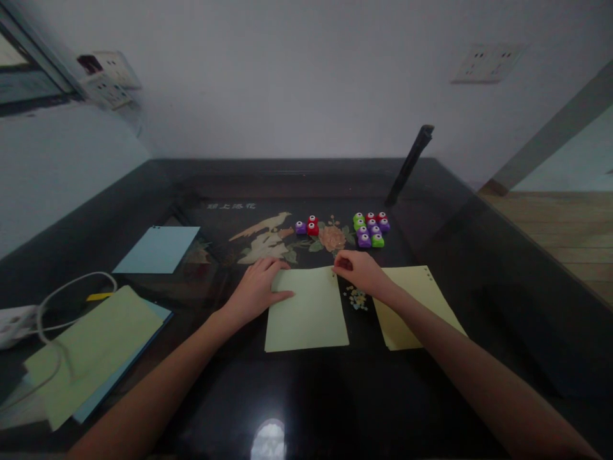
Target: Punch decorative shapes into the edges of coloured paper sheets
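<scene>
A pale green sheet of paper [306,313] lies on the dark table in front of me. My left hand [261,281] rests on its upper left corner, fingers stretched out and thumb flat on the paper. At the upper right corner, my right hand [354,268] is closed in a pinch on the sheet's edge, which lifts slightly there. Small dark marks show in the paper beside those fingertips. Whether anything else is in the pinch is hidden. Just below my right hand is a little heap of tiny pale bits [357,298].
Yellow paper [412,319] lies under my right forearm. Small red, purple and green blocks with eye-like tops [371,230] sit further back, near a black upright bar [409,166]. Leftward are a blue sheet [158,249], stacked papers [96,351] and a white cable [43,313].
</scene>
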A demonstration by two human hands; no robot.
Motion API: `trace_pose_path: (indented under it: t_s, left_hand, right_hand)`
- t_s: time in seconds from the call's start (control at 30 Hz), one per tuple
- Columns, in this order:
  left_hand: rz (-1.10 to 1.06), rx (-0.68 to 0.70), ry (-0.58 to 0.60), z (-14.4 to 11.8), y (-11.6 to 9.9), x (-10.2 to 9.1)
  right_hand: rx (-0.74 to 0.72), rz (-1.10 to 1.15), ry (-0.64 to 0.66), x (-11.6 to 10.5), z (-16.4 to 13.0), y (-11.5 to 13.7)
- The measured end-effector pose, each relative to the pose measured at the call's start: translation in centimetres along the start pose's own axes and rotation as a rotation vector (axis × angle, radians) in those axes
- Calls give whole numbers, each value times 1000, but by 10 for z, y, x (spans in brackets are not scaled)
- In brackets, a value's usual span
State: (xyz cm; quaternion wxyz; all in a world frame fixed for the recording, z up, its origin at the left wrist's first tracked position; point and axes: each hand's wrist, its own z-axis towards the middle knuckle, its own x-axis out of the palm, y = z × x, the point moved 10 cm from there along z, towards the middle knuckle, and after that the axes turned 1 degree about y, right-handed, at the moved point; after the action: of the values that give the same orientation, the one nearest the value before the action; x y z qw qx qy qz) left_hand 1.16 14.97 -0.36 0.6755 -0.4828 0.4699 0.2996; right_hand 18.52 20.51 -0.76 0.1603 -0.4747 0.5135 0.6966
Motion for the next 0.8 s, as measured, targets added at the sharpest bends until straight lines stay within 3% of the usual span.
trace_pose_path:
  t_s: [0.3, 0.5, 0.67, 0.8]
  left_hand:
    - [-117, 8, -94, -1, 3, -6]
    - [-274, -120, -123, -1, 21, -10]
    - [-692, -280, -141, -1, 44, -14]
    - [-902, -381, -208, -5, 51, -22]
  right_hand:
    - [19, 32, 7, 1, 1, -8]
    - [8, 90, 12, 1, 2, -6]
    - [5, 252, 47, -1, 3, 1]
    - [16, 552, 140, 0, 0, 14]
